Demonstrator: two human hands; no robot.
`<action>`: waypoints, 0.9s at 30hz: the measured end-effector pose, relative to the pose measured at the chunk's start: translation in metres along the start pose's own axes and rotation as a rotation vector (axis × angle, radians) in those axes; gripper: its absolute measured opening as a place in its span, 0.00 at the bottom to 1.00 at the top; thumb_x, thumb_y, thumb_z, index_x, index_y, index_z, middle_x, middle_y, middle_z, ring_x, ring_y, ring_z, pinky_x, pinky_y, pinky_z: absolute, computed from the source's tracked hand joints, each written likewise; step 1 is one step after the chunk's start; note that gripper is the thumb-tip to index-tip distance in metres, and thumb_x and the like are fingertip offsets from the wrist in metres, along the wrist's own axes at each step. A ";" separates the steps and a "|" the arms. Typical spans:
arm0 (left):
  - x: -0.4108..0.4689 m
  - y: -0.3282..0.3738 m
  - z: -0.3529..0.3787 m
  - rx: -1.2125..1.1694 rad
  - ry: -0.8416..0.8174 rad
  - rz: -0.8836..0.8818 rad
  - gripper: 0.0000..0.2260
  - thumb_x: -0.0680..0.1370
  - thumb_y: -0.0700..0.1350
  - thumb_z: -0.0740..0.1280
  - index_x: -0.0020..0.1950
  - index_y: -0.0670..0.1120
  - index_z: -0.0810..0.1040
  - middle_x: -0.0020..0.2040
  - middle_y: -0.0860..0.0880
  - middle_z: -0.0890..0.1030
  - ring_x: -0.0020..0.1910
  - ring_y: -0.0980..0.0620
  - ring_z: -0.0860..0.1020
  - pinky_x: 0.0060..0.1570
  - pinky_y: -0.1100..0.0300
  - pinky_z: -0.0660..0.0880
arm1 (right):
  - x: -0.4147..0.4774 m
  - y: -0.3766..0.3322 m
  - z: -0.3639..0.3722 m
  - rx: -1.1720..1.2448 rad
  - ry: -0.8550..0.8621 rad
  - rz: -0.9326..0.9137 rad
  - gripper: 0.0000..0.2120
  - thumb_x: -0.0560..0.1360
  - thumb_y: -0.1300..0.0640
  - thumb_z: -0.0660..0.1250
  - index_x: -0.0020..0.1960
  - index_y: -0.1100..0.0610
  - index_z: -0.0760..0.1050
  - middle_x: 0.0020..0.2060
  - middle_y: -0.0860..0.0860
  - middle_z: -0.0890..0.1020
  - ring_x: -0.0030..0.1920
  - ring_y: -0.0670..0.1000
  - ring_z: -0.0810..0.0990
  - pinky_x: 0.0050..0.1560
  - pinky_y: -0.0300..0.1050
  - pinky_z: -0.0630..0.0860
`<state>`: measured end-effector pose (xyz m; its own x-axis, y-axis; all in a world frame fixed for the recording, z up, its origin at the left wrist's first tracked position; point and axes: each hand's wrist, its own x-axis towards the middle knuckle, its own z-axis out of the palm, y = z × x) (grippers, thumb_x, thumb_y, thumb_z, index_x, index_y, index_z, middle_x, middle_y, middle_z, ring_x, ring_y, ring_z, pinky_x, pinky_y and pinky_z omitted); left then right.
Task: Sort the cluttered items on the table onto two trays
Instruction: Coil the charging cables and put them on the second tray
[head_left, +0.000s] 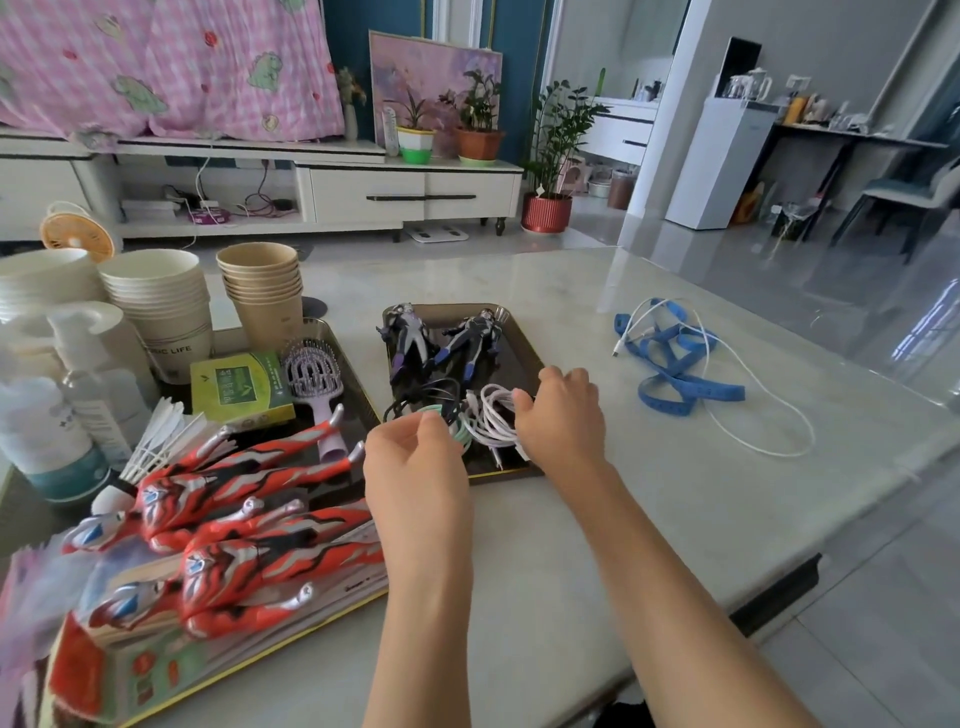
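The small dark tray (529, 349) sits at the middle of the pale, glossy stone tabletop (582, 525). It is rectangular with a thin gold rim. Two dark plastic figures (467, 338) lie toward its 12 o'clock end. A tangle of thin black cables (422, 397), a mint-green coil (460, 435) and a bundle of looped white cables (493, 415) fill its 6 o'clock end.

The left hand (415, 462) hovers at the tray's 7 o'clock corner, its grip curled around the green coil. The right hand (560, 415), at 5 o'clock, has its grip closed on the white bundle.

At 3 o'clock from the tray, a flat blue strap (670, 366) with small holes lies in loose folds on the bare tabletop, crossed by a loose white cable (769, 410).

At 9 o'clock, a larger tray (354, 366) carries stacked paper cups (265, 291), a green box (239, 388), a lilac hairbrush (312, 375) and shiny red figures (249, 519).
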<state>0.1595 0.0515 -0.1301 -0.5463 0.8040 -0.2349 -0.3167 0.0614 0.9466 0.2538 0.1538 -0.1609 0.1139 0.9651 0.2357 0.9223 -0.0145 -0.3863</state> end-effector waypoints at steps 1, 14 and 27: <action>0.000 -0.001 0.000 0.009 0.002 0.008 0.03 0.79 0.41 0.60 0.49 0.48 0.73 0.44 0.51 0.77 0.52 0.46 0.79 0.58 0.50 0.74 | -0.001 0.000 0.000 -0.026 0.065 -0.038 0.18 0.80 0.52 0.56 0.65 0.60 0.69 0.61 0.58 0.71 0.62 0.58 0.69 0.58 0.49 0.67; -0.012 -0.008 0.023 0.219 -0.157 0.159 0.08 0.79 0.44 0.60 0.51 0.45 0.77 0.46 0.50 0.80 0.49 0.50 0.79 0.50 0.55 0.75 | 0.000 0.011 0.029 -0.077 -0.307 -0.404 0.27 0.81 0.54 0.54 0.76 0.60 0.52 0.75 0.58 0.55 0.76 0.59 0.49 0.74 0.53 0.48; -0.053 -0.031 0.116 0.555 -0.432 0.290 0.08 0.79 0.42 0.58 0.53 0.44 0.76 0.53 0.46 0.80 0.50 0.48 0.75 0.37 0.66 0.62 | 0.034 0.135 -0.044 -0.055 0.219 0.405 0.19 0.73 0.62 0.63 0.63 0.64 0.65 0.62 0.62 0.72 0.64 0.62 0.68 0.61 0.53 0.65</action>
<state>0.2882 0.0752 -0.1216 -0.1600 0.9863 0.0396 0.2923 0.0090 0.9563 0.3982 0.1729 -0.1660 0.5390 0.8010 0.2606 0.8049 -0.3986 -0.4396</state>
